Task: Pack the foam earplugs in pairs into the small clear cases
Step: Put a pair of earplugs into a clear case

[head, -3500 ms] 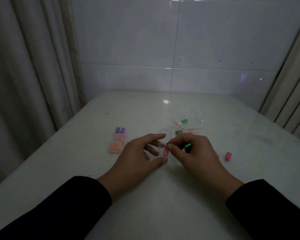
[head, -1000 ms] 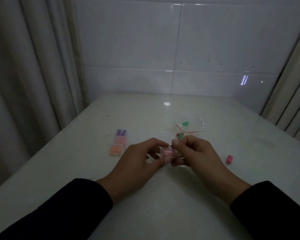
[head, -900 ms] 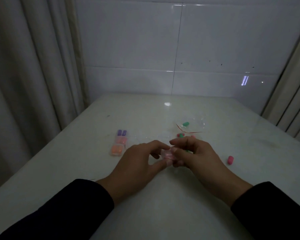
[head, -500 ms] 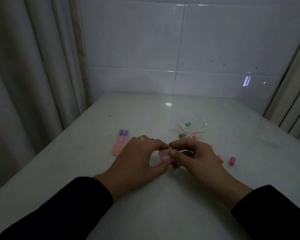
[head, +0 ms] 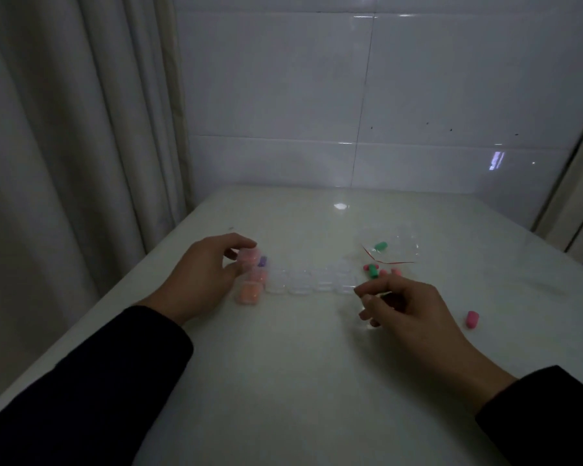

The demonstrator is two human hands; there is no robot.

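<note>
My left hand (head: 204, 275) grips a small clear case with pink earplugs (head: 248, 255) just above the table, over the left column of filled cases: purple (head: 262, 261), pink (head: 259, 274), orange (head: 248, 293). A row of empty clear cases (head: 303, 283) runs rightward from them. My right hand (head: 404, 306) hovers at the row's right end with fingers curled and thumb and forefinger close together; whether it holds anything is unclear. Loose green and pink earplugs (head: 373, 270) lie just beyond it, and one pink earplug (head: 472, 319) lies to its right.
A clear plastic bag (head: 396, 245) with a red strip lies at the back right with a green earplug (head: 380, 246) on it. The white table (head: 300, 381) meets a tiled wall at the back. Curtains hang at left and right.
The hands have parted. My left hand carried the closed case with pink earplugs left to the filled cases. My right hand drew back to the right, uncovering the row of empty cases.
</note>
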